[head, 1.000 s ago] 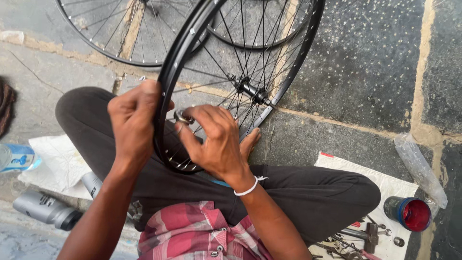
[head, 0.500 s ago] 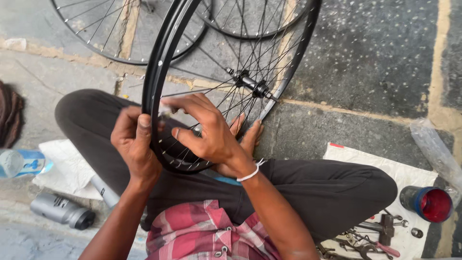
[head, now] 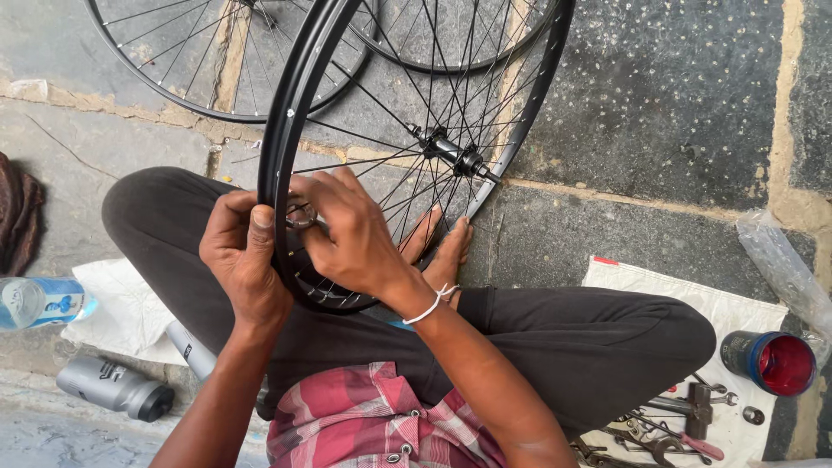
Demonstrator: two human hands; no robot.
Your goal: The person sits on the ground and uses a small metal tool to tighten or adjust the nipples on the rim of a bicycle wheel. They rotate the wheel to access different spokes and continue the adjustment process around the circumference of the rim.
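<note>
Black wheel rim (head: 276, 139) stands upright across the lap. I see my left hand (head: 245, 260) wrapped shut around the rim's lower arc, thumb on top. My right hand (head: 351, 234) sits just inside it, fingers (head: 305, 192) pinched on a small metal spoke tool (head: 301, 215) against the rim.

Both hands crowded at the black wheel rim (head: 286, 130), spokes (head: 407, 173) and hub (head: 451, 154) blocking passage through, second wheel (head: 186, 82) close behind, probably touching, bare stone floor (head: 659, 104) open right, tools (head: 676, 425) lower right.
</note>
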